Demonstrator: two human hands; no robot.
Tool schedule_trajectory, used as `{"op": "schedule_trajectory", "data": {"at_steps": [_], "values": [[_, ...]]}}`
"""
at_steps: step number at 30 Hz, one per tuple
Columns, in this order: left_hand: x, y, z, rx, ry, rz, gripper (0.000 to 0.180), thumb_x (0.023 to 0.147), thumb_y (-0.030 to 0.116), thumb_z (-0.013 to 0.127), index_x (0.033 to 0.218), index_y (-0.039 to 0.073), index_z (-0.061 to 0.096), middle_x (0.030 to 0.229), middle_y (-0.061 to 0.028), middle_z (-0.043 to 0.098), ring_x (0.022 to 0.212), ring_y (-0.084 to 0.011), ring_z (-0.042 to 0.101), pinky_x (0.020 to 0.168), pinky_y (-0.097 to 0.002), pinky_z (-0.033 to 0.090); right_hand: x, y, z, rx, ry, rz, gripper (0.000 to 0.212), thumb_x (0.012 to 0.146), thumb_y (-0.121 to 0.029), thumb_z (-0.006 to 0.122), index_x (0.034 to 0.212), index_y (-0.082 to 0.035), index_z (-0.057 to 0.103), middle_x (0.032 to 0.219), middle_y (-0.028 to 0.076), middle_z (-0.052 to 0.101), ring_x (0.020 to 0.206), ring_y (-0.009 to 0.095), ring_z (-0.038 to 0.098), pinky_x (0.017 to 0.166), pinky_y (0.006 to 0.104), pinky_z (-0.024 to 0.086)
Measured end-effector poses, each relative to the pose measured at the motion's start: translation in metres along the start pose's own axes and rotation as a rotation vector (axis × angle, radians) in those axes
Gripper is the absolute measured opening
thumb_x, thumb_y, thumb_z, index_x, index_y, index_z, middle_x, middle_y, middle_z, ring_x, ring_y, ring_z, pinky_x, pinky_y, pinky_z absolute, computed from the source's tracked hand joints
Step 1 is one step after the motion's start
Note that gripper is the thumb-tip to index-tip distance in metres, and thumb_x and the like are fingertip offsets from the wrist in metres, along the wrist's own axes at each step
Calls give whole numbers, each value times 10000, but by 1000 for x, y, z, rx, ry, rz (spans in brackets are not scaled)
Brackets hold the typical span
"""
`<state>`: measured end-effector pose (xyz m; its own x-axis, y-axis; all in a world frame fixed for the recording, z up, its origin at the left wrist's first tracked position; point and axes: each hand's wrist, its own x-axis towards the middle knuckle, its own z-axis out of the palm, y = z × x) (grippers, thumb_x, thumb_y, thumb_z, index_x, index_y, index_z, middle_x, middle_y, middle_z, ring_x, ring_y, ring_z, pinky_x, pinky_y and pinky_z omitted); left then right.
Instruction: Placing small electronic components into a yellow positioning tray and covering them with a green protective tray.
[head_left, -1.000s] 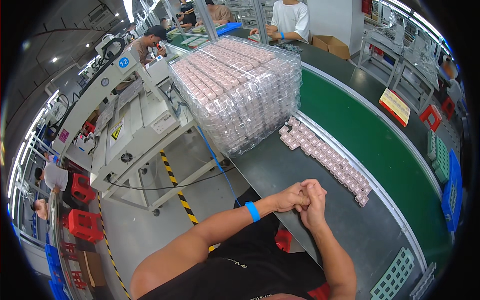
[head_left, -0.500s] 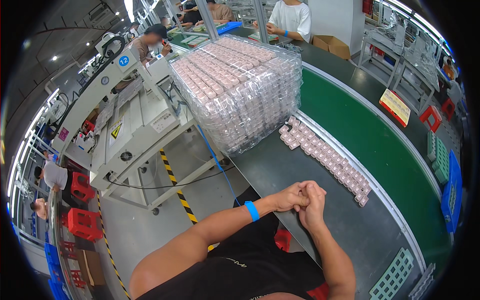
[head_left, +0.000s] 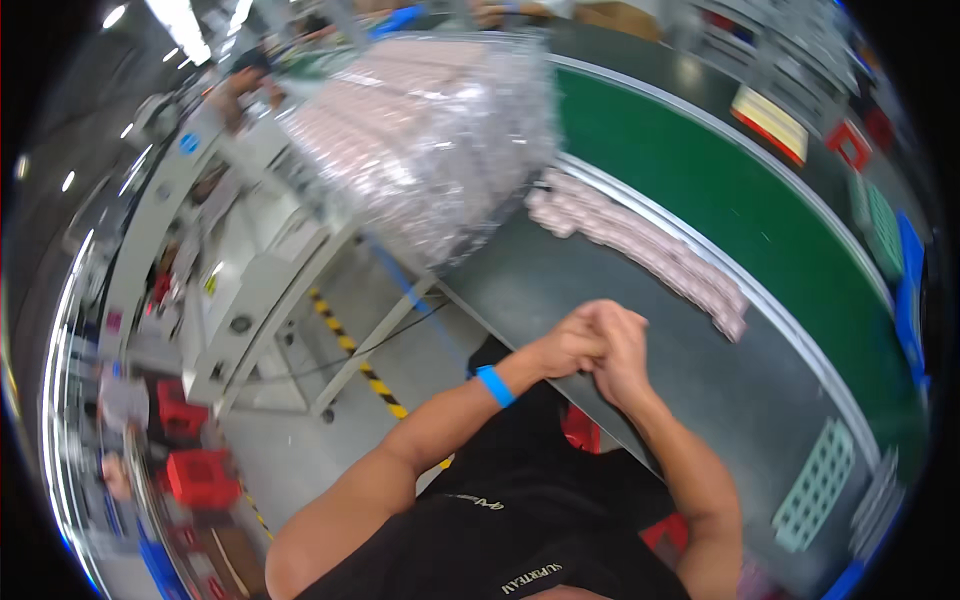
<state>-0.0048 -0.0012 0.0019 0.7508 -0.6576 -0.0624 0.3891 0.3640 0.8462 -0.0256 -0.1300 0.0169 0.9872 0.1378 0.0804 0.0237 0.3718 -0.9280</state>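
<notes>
My left hand [head_left: 568, 346] and my right hand [head_left: 622, 350] are clasped together over the near edge of the dark work table [head_left: 690, 400]. Both have their fingers closed round each other, and no object shows between them. A blue band circles my left wrist. Past the hands, a strip of small pale pink pieces [head_left: 640, 245], blurred now, lies along the conveyor-side rail. At the far end of the table stands a tall plastic-wrapped stack of similar pink pieces [head_left: 440, 130]; neither hand touches it.
A green conveyor belt [head_left: 690, 150] curves along the far side. A pale green perforated tray [head_left: 815, 485] lies at the table's right end. Left of the table stands a white machine [head_left: 270, 290]. Red stools [head_left: 200, 478] are farther left, and a co-worker [head_left: 235, 90] is behind the machine.
The whole view has shifted and blurred as my head turned, so the table and stack sit higher in the picture. My hands stay clasped.
</notes>
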Motion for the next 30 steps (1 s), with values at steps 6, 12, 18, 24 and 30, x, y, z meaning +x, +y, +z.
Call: {"op": "schedule_trajectory", "data": {"at_steps": [6, 12, 18, 24, 30], "values": [[-14, 0, -10, -88, -93, 126, 875, 926, 299, 721, 1569, -28, 226, 1504, -301, 421, 1429, -436, 417, 1193, -536, 352, 1, 27, 13, -645, 178, 58, 305, 1023, -284, 604, 1128, -5, 669, 1023, 113, 659, 993, 229, 623, 890, 388, 510], [-23, 11, 2, -52, -57, 104, 998, 897, 577, 722, 1563, -3, 257, 1488, -319, 431, 1371, -467, 477, 1074, -501, 497, -7, -41, 14, 357, -220, 360, 482, 1075, -459, 454, 689, -175, 405, 558, -58, 322, 452, 92, 356, 429, 296, 326], [-54, 33, 9, 336, -20, -87, 931, 818, 500, 837, 1466, -26, 423, 1364, -289, 556, 1193, -382, 632, 927, -428, 590, -39, -34, 36, 305, -321, 478, 527, 1069, -475, 440, 678, -122, 469, 581, -25, 377, 461, 91, 395, 424, 278, 402], [-69, 29, 39, 406, -166, -127, 1116, 706, 651, 841, 1471, -35, 406, 1355, -258, 593, 1148, -329, 661, 929, -412, 582, -80, -35, 45, 330, -178, 388, 514, 1062, -429, 422, 650, -123, 458, 571, -16, 379, 450, 102, 411, 398, 260, 393], [-66, 14, 45, 293, -226, 95, 574, 724, 107, 687, 1265, -57, 590, 1181, -283, 638, 1052, -357, 661, 923, -427, 555, -97, -24, 48, 201, -20, 126, 470, 1030, -305, 444, 604, -106, 435, 556, 1, 417, 404, 107, 401, 339, 238, 344]]}}
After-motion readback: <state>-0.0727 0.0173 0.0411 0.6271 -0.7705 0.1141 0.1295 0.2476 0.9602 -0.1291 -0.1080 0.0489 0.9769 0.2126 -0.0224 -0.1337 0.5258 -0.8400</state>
